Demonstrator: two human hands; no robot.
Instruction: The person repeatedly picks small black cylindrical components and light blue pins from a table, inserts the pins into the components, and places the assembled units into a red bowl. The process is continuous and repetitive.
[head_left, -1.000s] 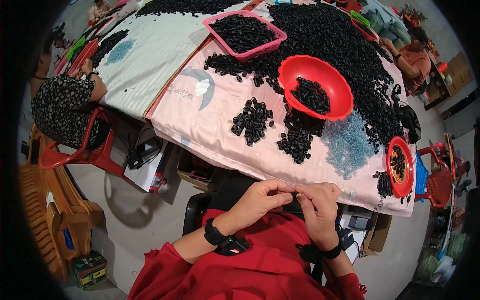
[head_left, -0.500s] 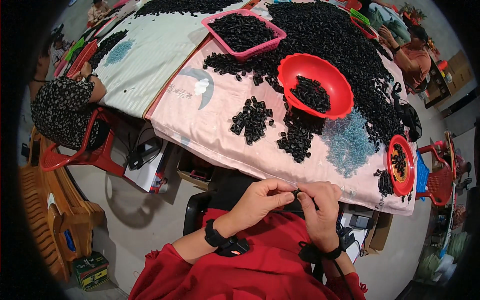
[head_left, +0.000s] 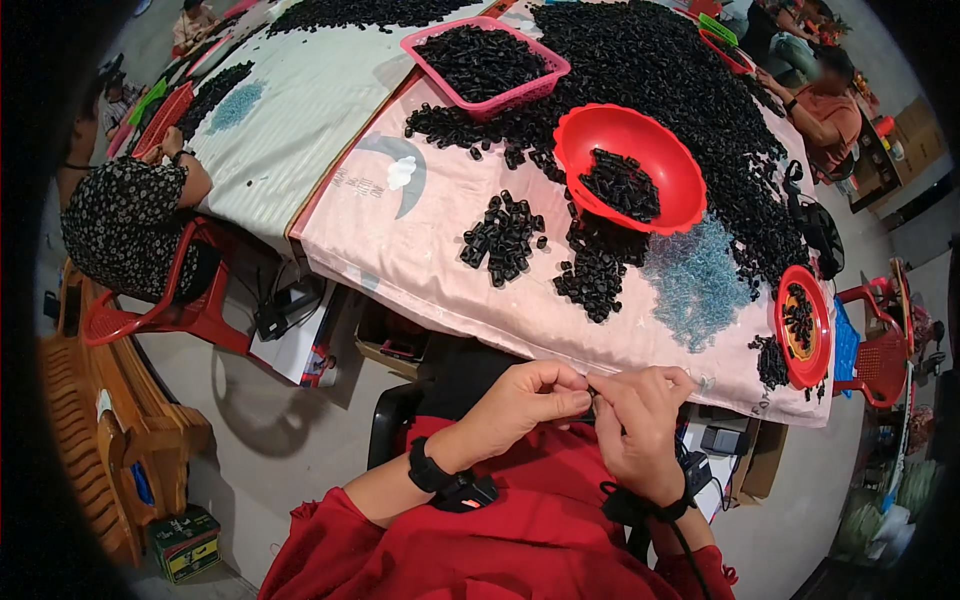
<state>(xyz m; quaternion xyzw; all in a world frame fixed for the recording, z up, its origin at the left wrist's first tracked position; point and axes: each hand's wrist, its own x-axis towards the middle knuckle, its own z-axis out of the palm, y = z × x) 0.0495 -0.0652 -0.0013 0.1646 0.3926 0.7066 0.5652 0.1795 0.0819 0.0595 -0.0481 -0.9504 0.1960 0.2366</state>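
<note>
Bowl (head_left: 640, 135) red, basket (head_left: 515, 101) pink, parts (head_left: 497, 240) blk, bits (head_left: 697, 288) pale blue; cloth (head_left: 400, 265) lt. pink w/ grey crescent (head_left: 416, 193); co-worker's top (head_left: 125, 210) blk/wht floral.

I sat in what looked like an informal workroom for small parts, because heaps of little black parts (head_left: 640, 60) and a pile of clear bluish pieces (head_left: 695, 285) covered the pink cloth (head_left: 400, 272) before me, with more in a pink basket (head_left: 520, 101) and a red bowl (head_left: 672, 165). Others sat around the tables, one in a floral top (head_left: 130, 205), one in an orange top (head_left: 840, 122). A red plastic chair (head_left: 215, 318), slatted wooden furniture (head_left: 75, 410) and cardboard boxes (head_left: 917, 138) gave the room a homely, makeshift look.
</note>
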